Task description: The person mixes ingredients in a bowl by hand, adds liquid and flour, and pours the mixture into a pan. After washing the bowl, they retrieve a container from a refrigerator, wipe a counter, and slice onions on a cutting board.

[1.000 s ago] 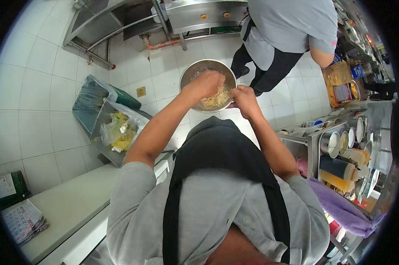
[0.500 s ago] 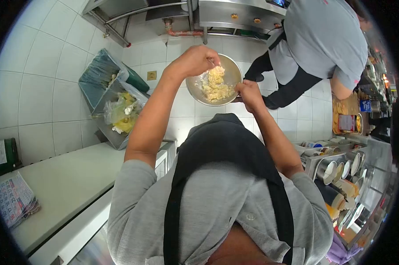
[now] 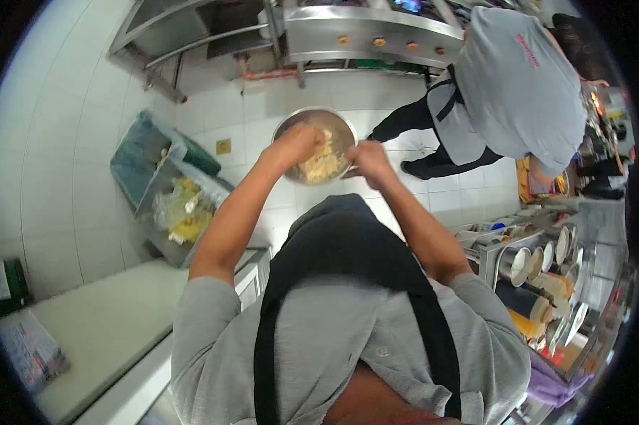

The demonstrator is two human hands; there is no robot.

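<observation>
A round metal bowl [image 3: 312,113] is held out in front of my apron, with a lumpy, pale yellow food mixture [image 3: 323,166] in it. My right hand [image 3: 369,164] is closed on the bowl's right edge. Over the left part of the bowl, my left hand [image 3: 301,144] reaches down into it with its fingers closed. Motion blurs those fingers, and whatever they hold cannot be made out.
At left stands a bin [image 3: 149,191] with plastic bags and scraps, beside a pale counter [image 3: 121,312]. A steel stove [image 3: 376,35] runs along the back. A co-worker [image 3: 521,85] stands at right, near a rack of metal containers [image 3: 514,265].
My left hand has gone lower into the bowl. The bowl and both hands sit further left and lower in view, as the camera has tilted. The co-worker leans rightward.
</observation>
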